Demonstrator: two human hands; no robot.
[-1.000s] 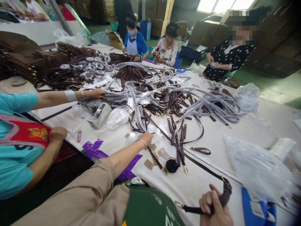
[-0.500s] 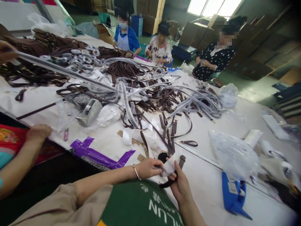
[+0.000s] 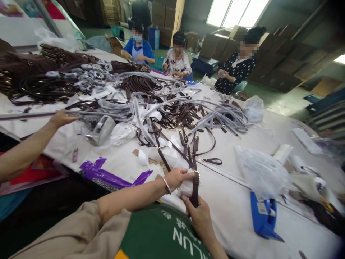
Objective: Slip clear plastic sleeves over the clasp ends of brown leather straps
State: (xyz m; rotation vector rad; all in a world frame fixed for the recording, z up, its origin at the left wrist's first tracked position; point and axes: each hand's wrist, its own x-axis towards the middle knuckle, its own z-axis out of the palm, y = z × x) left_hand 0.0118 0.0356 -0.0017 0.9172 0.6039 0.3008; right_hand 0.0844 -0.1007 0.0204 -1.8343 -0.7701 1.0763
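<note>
Just in front of the green apron, my left hand [image 3: 176, 178] pinches the upper end of a dark brown strap [image 3: 195, 190] near its gold-coloured metal fitting. My right hand [image 3: 199, 212] is closed round the strap's lower part, with the thumb toward the left. Between the two hands shows a piece of white wrapping sheet [image 3: 185, 187], partly hidden by the fingers and the strap. Beyond my hands lie more brown straps with metal clips [image 3: 192, 144] and a short looped strap [image 3: 212, 160].
A silver tape dispenser [image 3: 101, 130] stands left, a blue one [image 3: 265, 216] right, near a clear plastic bag [image 3: 261, 172]. Purple tape [image 3: 113, 176] lines the near edge. A co-worker's arm [image 3: 35, 147] reaches in from the left. Three people sit or stand across the strap-covered table [image 3: 215, 194].
The strap end now stands upright between my hands, and the white sheet sits behind it. My left hand has shifted up and right. The co-worker's hand at left has moved onto a long grey-wrapped strap.
</note>
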